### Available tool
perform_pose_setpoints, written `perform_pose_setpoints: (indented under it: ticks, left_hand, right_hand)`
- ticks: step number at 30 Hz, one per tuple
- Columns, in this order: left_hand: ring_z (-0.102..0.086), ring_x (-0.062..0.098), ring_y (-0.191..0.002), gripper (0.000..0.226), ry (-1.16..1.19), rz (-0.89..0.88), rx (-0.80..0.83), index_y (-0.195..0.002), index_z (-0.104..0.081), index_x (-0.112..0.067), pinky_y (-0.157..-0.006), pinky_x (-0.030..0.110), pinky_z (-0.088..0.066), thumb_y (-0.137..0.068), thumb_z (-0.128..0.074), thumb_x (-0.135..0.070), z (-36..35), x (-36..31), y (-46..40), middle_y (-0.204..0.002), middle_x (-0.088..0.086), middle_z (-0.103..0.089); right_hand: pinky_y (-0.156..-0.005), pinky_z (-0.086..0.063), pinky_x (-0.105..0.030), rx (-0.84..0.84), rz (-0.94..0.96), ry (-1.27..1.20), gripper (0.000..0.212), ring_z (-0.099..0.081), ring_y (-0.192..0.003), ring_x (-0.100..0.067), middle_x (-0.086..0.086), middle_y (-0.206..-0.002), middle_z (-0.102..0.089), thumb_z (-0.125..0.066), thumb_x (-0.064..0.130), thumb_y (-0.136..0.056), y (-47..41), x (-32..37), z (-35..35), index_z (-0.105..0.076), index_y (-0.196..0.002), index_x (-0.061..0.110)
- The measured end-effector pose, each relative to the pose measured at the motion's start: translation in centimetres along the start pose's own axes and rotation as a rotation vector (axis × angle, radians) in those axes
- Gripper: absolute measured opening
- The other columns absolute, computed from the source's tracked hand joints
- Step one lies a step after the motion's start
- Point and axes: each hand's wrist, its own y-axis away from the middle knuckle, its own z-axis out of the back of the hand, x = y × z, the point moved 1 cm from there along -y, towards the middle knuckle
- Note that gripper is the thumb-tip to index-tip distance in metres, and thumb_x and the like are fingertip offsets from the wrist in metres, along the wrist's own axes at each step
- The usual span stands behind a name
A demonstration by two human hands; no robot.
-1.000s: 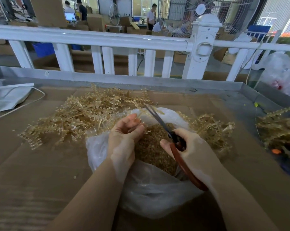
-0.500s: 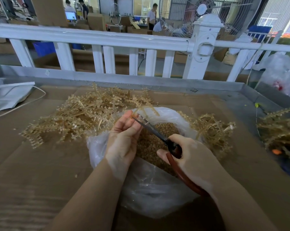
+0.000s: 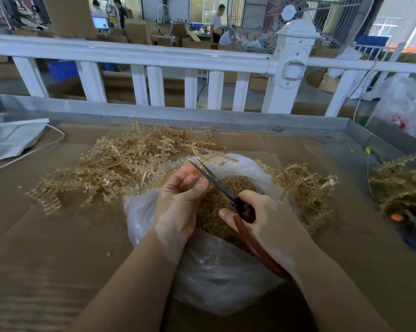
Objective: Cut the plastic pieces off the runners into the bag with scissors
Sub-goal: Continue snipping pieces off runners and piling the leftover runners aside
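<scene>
Over the open mouth of the crumpled clear plastic bag (image 3: 211, 267) mid-bench, so cut amber pieces drop inside, the left hand (image 3: 180, 200) pinches a thin tan plastic runner (image 3: 220, 160) while the right hand (image 3: 265, 220) grips the red-handled, dark-bladed scissors (image 3: 222, 188), blades slightly parted.

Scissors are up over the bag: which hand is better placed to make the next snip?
Right hand: it grips the scissors, blades slightly apart over the bag. The left hand holds a runner at the blades.
</scene>
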Motion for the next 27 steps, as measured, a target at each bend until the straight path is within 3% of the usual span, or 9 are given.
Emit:
perform_pose_setpoints:
  ticks: [5, 8, 15, 19, 27]
  left_hand:
    - [-0.068, 0.005, -0.063, 0.038, -0.043, -0.046, 0.015, -0.096, -0.059, -0.006, -0.063, 0.017, -0.056, -0.079, -0.047, 0.026, -0.02, 0.09, 0.09, -0.062, -0.005, -0.068]
    - [-0.068, 0.006, -0.065, 0.04, -0.044, -0.063, 0.007, -0.097, -0.06, -0.007, -0.064, 0.017, -0.056, -0.079, -0.046, 0.026, 0.13, 0.28, -0.04, -0.063, -0.005, -0.068]
    - [-0.068, 0.007, -0.072, 0.041, 0.003, -0.08, -0.041, -0.097, -0.063, -0.012, -0.066, 0.018, -0.056, -0.074, -0.052, 0.021, 0.66, 0.49, -0.51, -0.075, -0.002, -0.067]
    - [-0.063, 0.012, -0.083, 0.043, -0.009, -0.078, -0.031, -0.1, -0.062, -0.011, -0.073, 0.02, -0.057, -0.063, -0.06, 0.011, 0.78, 0.66, -0.56, -0.085, 0.002, -0.06]
    - [-0.066, 0.007, -0.072, 0.043, -0.006, -0.075, -0.011, -0.099, -0.063, -0.011, -0.066, 0.018, -0.056, -0.063, -0.06, 0.012, 0.86, 0.7, -0.69, -0.081, 0.001, -0.058]
  right_hand:
    - [-0.054, -0.03, -0.019, -0.01, 0.006, 0.035, 0.033, -0.051, -0.062, -0.004, 0.008, -0.063, -0.051, -0.053, 0.062, -0.084, 0.16, -0.19, 0.07, -0.05, -0.077, 0.03]
    - [-0.052, -0.028, -0.016, -0.023, 0.03, 0.102, 0.028, -0.05, -0.061, -0.003, 0.012, -0.063, -0.05, -0.056, 0.059, -0.083, 0.26, -0.22, 0.09, -0.053, -0.085, 0.031]
    - [-0.069, -0.049, -0.028, -0.05, 0.037, 0.151, 0.034, -0.059, -0.077, -0.009, 0.011, -0.078, -0.06, -0.052, 0.062, -0.083, 0.68, -0.43, -0.17, -0.057, -0.095, 0.03]
    - [-0.063, -0.043, -0.025, -0.051, 0.033, 0.12, 0.035, -0.056, -0.072, -0.009, 0.011, -0.071, -0.056, -0.05, 0.063, -0.083, 0.54, -0.53, -0.18, -0.056, -0.09, 0.029]
    - [-0.062, -0.041, -0.023, -0.03, 0.033, 0.073, 0.033, -0.055, -0.068, -0.007, 0.01, -0.067, -0.055, -0.052, 0.061, -0.084, 0.5, -0.47, -0.23, -0.055, -0.084, 0.028]
